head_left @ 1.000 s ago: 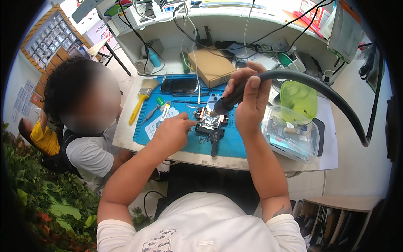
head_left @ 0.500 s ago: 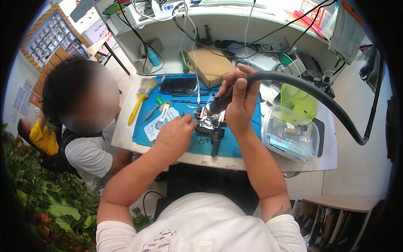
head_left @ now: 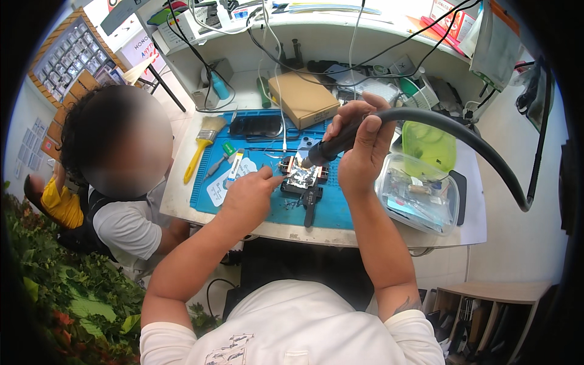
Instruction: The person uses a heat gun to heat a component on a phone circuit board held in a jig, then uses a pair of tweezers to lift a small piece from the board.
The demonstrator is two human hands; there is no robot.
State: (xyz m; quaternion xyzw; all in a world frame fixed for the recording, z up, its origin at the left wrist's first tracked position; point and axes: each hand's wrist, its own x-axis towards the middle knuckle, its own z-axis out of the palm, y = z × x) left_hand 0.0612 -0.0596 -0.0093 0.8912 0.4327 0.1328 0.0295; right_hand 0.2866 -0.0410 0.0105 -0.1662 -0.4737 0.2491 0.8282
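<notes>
In my right hand [head_left: 365, 137] is a black hot-air gun [head_left: 334, 146], gripped around its handle, with a thick black hose running off to the right. Its nozzle slants down to the left, just above a small circuit board [head_left: 302, 174] clamped in a black holder [head_left: 311, 204]. Silvery, foil-like patches show on the board. My left hand [head_left: 248, 196] is at the board's left edge, fingers curled and pinched together, the index finger reaching toward the board. Whatever sits in that pinch is too small to make out. Under the holder lies a blue work mat [head_left: 340, 213].
Left of the holder lie a yellow-handled brush [head_left: 204, 146], a screwdriver [head_left: 219, 163] and a dark phone [head_left: 255, 126]. Behind stands a cardboard box [head_left: 303, 100]. A clear plastic tub [head_left: 420, 198] and green lid [head_left: 429, 149] are right. A person [head_left: 125, 225] sits left of the table.
My right hand and the hot-air gun have shifted slightly right, showing more of the board. My left index finger now stretches further toward the board.
</notes>
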